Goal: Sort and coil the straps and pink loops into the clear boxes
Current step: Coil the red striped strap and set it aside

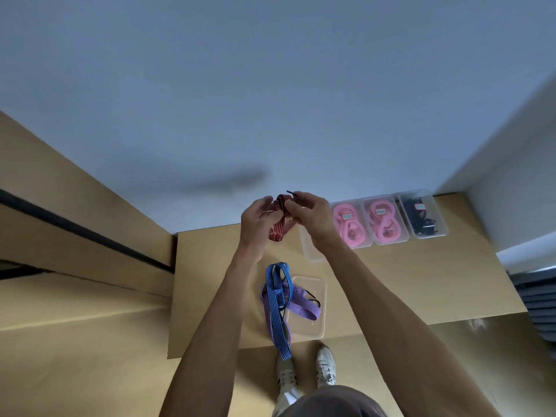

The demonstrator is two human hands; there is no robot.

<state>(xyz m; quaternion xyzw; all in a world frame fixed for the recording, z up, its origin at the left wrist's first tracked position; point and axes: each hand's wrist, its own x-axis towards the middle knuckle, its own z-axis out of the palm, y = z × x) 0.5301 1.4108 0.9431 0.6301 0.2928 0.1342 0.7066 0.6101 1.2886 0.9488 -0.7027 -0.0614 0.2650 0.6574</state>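
Note:
A red striped strap is held up above the wooden table. My left hand grips one side of it and my right hand pinches its upper part, where a black tip sticks out. A blue striped strap and a purple strap lie tangled near the front edge, partly over a clear box. Two clear boxes hold pink loops. A third box holds black straps. Another clear box lies under my right wrist.
A white wall rises behind the table. A wooden unit with a dark gap stands to the left. Grey slatted material lies at the right edge. My two white shoes stand on the floor below the table's front edge.

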